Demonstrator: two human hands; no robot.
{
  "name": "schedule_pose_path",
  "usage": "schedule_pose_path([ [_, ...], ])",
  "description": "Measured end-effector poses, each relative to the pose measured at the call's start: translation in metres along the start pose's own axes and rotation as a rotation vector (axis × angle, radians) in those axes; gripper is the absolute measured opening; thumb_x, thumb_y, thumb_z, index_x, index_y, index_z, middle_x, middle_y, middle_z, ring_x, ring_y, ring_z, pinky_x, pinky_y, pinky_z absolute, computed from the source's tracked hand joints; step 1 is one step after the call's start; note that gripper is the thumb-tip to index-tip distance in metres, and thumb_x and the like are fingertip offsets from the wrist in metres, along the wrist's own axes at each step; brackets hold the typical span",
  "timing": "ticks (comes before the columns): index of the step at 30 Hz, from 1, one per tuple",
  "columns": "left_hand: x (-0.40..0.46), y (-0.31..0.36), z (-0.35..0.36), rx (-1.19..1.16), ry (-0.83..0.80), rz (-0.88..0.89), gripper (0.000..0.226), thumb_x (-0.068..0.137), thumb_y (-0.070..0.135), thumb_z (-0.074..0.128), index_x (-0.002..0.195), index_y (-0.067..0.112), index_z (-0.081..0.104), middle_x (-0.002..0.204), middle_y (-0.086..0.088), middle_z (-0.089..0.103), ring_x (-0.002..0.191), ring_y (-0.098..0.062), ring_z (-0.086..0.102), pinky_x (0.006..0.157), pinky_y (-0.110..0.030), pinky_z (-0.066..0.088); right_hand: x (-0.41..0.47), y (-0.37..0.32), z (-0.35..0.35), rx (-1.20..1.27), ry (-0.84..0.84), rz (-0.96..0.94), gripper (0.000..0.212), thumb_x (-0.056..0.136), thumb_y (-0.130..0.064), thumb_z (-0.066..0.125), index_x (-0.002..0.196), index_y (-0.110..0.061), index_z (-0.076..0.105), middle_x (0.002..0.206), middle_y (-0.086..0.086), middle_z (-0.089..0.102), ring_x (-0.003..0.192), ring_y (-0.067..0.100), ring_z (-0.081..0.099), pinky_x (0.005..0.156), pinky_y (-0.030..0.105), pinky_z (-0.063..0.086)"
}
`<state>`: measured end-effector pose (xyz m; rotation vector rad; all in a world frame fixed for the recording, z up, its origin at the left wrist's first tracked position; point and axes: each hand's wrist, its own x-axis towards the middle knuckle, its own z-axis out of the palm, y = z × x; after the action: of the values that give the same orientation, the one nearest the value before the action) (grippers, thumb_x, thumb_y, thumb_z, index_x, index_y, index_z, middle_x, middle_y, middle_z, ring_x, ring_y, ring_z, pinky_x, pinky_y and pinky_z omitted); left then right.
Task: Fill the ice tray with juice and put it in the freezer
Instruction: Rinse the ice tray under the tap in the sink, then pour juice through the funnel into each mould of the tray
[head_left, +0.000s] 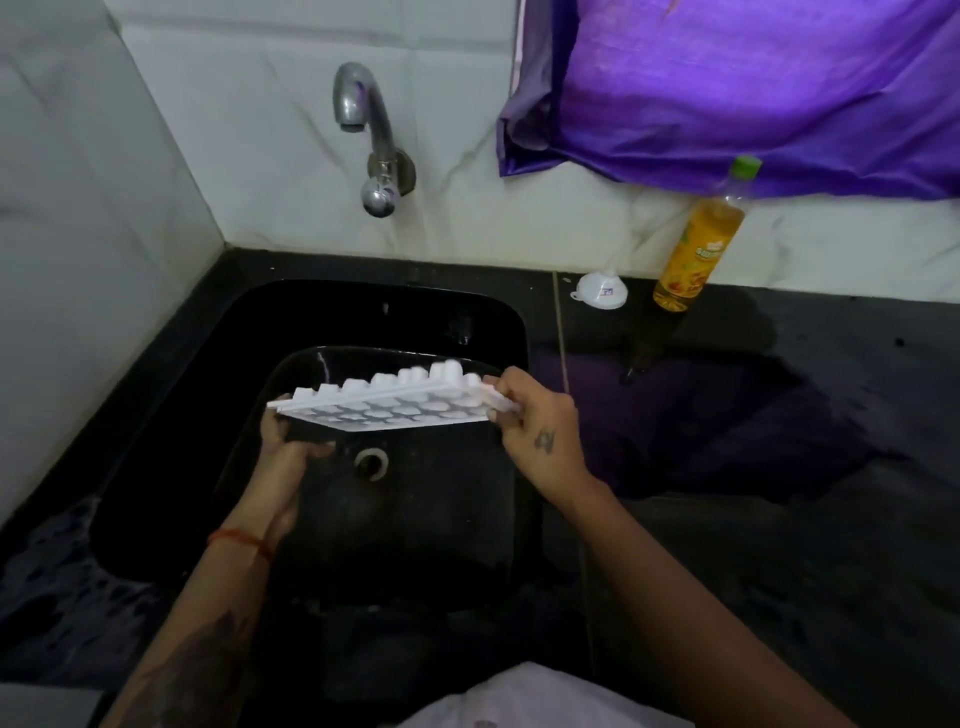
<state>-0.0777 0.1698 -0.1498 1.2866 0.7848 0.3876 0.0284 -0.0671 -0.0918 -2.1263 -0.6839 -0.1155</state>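
A white ice tray hangs over the black sink, tipped on its long edge so its cups face me. My left hand grips its left end from below. My right hand pinches its right end, thumb on the near side. A bottle of yellow juice with a green cap stands upright on the black counter at the back right, against the wall. A small white funnel lies mouth-down just left of the bottle.
A chrome tap sticks out of the white tiled wall above the sink's back edge. The drain sits below the tray. Purple cloth hangs at the upper right. The dark counter stretches to the right of the sink.
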Motion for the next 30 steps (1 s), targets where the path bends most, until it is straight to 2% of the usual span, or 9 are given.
schedule_pose_path([
  [2,-0.011,0.011,0.018,0.075,-0.010,0.003,0.072,0.082,-0.008,0.057,0.139,0.027,0.031,0.108,-0.005,0.063,0.087,-0.017,0.066,0.060,-0.031,0.054,0.002,0.011,-0.022,0.006,0.003,0.074,0.021,0.076,-0.011,0.067,0.077,-0.023,0.049,0.072,-0.004,0.062,0.069,0.016,0.060,0.059,0.027,0.042],
  [4,-0.021,0.025,0.040,0.238,-0.043,0.035,0.061,0.087,0.003,0.061,0.139,0.022,0.035,0.105,-0.006,0.062,0.087,-0.015,0.064,0.060,-0.026,0.050,0.005,0.030,-0.049,0.020,-0.010,0.150,0.018,0.075,-0.018,0.068,0.085,-0.023,0.053,0.080,-0.006,0.062,0.075,0.015,0.059,0.065,0.029,0.045],
  [7,-0.040,0.039,0.083,0.338,-0.152,0.015,0.046,0.087,0.010,0.064,0.126,0.025,0.045,0.102,-0.004,0.063,0.087,-0.019,0.064,0.062,-0.041,0.056,-0.002,0.068,-0.096,0.064,-0.060,0.354,0.023,0.077,-0.025,0.068,0.097,-0.020,0.057,0.088,-0.004,0.062,0.088,0.021,0.063,0.075,0.043,0.055],
  [8,-0.047,0.040,0.098,0.374,-0.185,0.009,0.045,0.086,0.010,0.065,0.124,0.026,0.046,0.099,-0.005,0.064,0.085,-0.022,0.065,0.066,-0.046,0.056,-0.008,0.082,-0.111,0.054,-0.063,0.414,0.022,0.078,-0.027,0.068,0.096,-0.020,0.058,0.083,-0.008,0.060,0.086,0.019,0.062,0.074,0.040,0.056],
  [11,-0.065,0.029,0.149,0.466,-0.290,-0.005,0.050,0.083,0.005,0.067,0.126,0.018,0.046,0.095,-0.006,0.061,0.085,-0.022,0.064,0.062,-0.037,0.055,-0.034,0.122,-0.159,-0.119,-0.070,0.523,0.019,0.079,-0.035,0.065,0.095,-0.024,0.062,0.076,-0.013,0.059,0.077,0.014,0.058,0.060,0.025,0.044],
  [16,-0.086,-0.004,0.215,0.514,-0.399,-0.078,0.042,0.080,0.004,0.070,0.115,0.016,0.051,0.095,-0.008,0.062,0.086,-0.021,0.065,0.061,-0.031,0.055,-0.076,0.167,-0.214,-0.085,-0.093,0.739,0.024,0.081,-0.031,0.068,0.100,-0.017,0.070,0.094,0.002,0.070,0.090,0.022,0.064,0.085,0.040,0.052],
  [23,-0.099,-0.039,0.253,0.601,-0.350,-0.109,0.041,0.078,0.005,0.072,0.115,0.013,0.057,0.095,-0.003,0.065,0.090,-0.022,0.065,0.069,-0.036,0.056,-0.104,0.204,-0.238,0.001,-0.125,0.793,0.025,0.077,-0.028,0.073,0.098,-0.014,0.070,0.091,0.004,0.071,0.084,0.021,0.067,0.082,0.041,0.055],
  [26,-0.105,-0.046,0.256,0.666,-0.290,-0.130,0.042,0.079,0.010,0.073,0.117,0.013,0.056,0.098,-0.003,0.065,0.096,-0.026,0.064,0.082,-0.043,0.055,-0.103,0.212,-0.243,0.059,-0.175,0.803,0.028,0.076,-0.027,0.075,0.098,-0.012,0.068,0.089,0.006,0.070,0.079,0.023,0.069,0.075,0.042,0.058],
  [30,-0.108,-0.031,0.269,1.048,-0.144,0.180,0.051,0.080,0.029,0.070,0.127,0.019,0.052,0.118,-0.005,0.061,0.106,-0.026,0.060,0.085,-0.034,0.047,-0.083,0.221,-0.254,-0.130,-0.322,0.810,0.042,0.077,-0.044,0.069,0.109,-0.016,0.065,0.099,0.004,0.070,0.086,0.023,0.068,0.084,0.040,0.055],
])
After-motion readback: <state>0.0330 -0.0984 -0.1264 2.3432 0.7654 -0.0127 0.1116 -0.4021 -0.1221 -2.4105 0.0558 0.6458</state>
